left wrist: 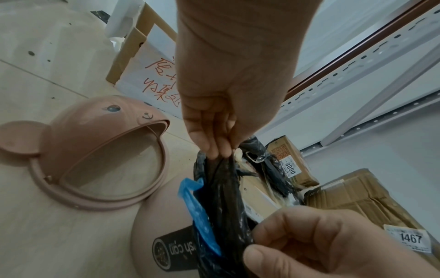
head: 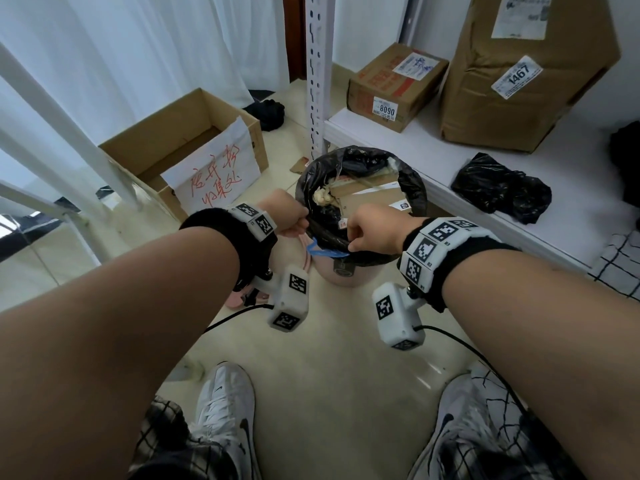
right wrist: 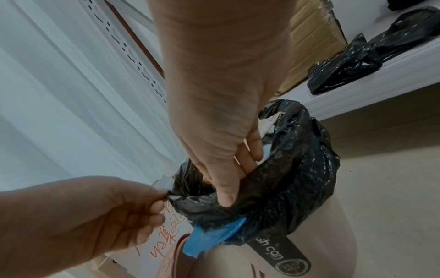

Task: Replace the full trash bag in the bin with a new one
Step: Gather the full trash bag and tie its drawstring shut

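Observation:
A pink bin stands on the floor, lined with a black trash bag full of cardboard and paper scraps. A blue plastic strip sticks out under the bag's near rim. My left hand pinches the bag's rim at the near left, fingertips closed on the gathered black plastic. My right hand grips the near rim just to the right, thumb outside the plastic and fingers inside. A crumpled spare black bag lies on the white shelf.
The bin's pink bear-shaped lid lies on the floor left of the bin. An open cardboard box with a handwritten sign sits at the back left. Parcels stand on the low shelf. A shelf post rises behind the bin.

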`<control>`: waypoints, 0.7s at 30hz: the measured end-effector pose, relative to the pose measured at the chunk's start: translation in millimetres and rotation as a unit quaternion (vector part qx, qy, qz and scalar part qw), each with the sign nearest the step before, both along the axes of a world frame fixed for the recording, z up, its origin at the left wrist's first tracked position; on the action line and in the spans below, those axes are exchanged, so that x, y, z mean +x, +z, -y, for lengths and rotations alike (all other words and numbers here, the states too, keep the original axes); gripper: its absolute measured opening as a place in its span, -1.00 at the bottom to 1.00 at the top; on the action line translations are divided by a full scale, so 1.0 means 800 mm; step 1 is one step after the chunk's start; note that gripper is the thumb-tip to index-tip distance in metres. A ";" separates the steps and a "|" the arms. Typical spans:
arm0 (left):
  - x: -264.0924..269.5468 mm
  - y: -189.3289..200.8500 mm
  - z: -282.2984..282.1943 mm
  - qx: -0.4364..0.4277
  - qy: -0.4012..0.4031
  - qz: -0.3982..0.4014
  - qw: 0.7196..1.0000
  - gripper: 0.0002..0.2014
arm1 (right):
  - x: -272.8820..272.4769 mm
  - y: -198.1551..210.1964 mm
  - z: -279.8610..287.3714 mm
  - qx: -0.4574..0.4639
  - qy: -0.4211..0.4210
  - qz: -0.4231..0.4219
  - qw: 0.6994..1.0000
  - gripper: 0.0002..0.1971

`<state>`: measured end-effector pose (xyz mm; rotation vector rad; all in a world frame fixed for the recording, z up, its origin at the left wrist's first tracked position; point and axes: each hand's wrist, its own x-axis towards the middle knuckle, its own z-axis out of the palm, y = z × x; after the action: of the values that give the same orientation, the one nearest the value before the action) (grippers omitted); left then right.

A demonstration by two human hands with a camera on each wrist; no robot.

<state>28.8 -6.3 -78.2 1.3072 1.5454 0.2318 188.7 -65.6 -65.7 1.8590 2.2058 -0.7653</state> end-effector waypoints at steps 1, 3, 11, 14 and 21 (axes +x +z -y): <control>0.001 0.000 -0.004 0.029 0.005 0.003 1.000 -0.72 | -0.001 -0.001 0.000 0.001 0.000 0.000 1.000 -0.82; 0.000 0.003 -0.011 0.068 0.022 0.026 0.997 -0.71 | -0.002 -0.002 -0.001 0.003 0.003 0.003 1.000 -0.83; -0.021 -0.024 0.009 -0.032 0.004 -0.005 0.999 -0.77 | 0.003 -0.009 0.005 0.007 0.002 -0.009 1.000 -0.78; -0.012 -0.027 0.022 -0.105 0.052 0.058 0.991 -0.74 | 0.003 -0.012 0.002 0.011 -0.010 -0.032 0.999 -0.78; -0.002 -0.036 0.014 -0.097 0.092 0.103 0.986 -0.78 | -0.002 -0.017 -0.004 0.022 -0.019 -0.057 0.998 -0.79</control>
<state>27.0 -17.2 -106.9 0.9583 1.4726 0.3151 187.4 -62.7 -79.4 1.9295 2.2793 -0.8574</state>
